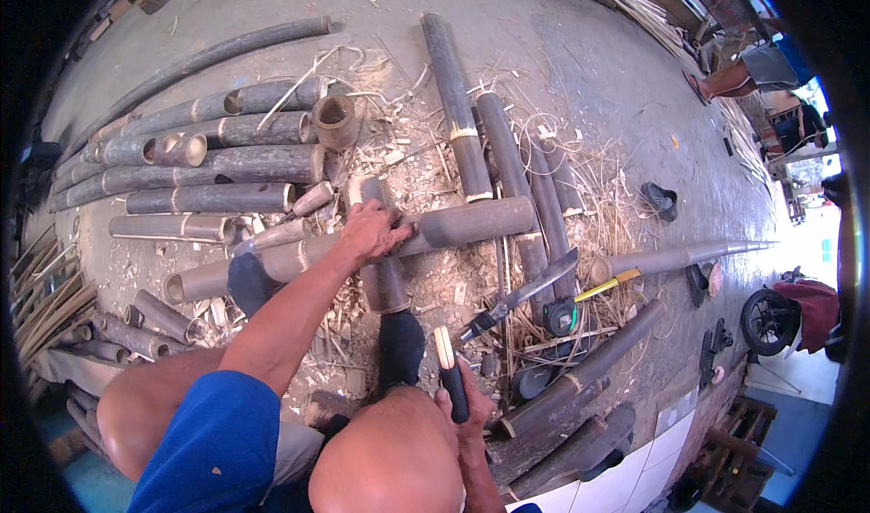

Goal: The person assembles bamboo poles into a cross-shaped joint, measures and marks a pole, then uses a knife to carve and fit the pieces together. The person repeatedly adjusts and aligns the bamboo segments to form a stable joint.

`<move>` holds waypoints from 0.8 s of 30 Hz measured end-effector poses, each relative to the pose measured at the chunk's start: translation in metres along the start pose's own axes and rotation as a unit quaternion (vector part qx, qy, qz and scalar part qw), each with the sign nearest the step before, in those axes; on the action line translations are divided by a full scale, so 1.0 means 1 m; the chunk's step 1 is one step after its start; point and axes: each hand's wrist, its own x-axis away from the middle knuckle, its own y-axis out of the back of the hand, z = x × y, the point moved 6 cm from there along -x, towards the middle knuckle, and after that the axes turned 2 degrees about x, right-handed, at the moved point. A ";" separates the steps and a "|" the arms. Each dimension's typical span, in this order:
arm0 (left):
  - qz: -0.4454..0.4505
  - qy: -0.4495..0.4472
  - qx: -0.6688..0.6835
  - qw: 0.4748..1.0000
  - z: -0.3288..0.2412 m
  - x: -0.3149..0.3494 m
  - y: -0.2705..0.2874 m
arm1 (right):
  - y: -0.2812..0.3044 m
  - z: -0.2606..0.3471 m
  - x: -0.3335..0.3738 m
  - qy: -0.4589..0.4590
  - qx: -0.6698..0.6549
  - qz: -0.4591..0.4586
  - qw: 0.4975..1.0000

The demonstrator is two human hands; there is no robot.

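A long grey-brown bamboo pole (476, 224) lies across a shorter bamboo piece (384, 286) on the floor. My left hand (373, 229) rests on the middle of the pole, its fingers curled over the top. Low in the picture, beside my knee, my right hand (469, 400) is closed round a short dark handle-like piece (451, 382) with a pale, split end; its exact kind is unclear. Just beyond it lies a machete (530, 288) with a long curved blade. A tape measure (560, 316) sits by the blade, its yellow tape partly out.
Several bamboo lengths (217, 166) lie in rows at the left. More poles (458, 123) lie ahead and to the right. Wood chips and thin strips cover the floor. A bamboo cup-like section (335, 121) stands upright. Sandals (659, 202), a motorbike wheel (767, 321) and another person's leg (725, 82) are at the right.
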 end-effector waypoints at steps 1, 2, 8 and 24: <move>0.002 0.002 -0.003 1.000 0.000 0.000 0.000 | -0.002 0.005 -0.007 0.055 -0.012 -0.020 0.998; 0.003 0.004 -0.005 1.000 0.000 0.000 0.000 | -0.008 -0.002 -0.013 0.005 -0.008 0.001 1.000; 0.003 0.010 -0.022 1.000 0.002 -0.001 -0.002 | -0.014 -0.014 -0.015 -0.064 -0.002 0.050 0.997; 0.010 0.010 -0.015 1.000 0.002 0.002 0.002 | -0.005 0.016 -0.027 0.036 -0.015 -0.011 0.999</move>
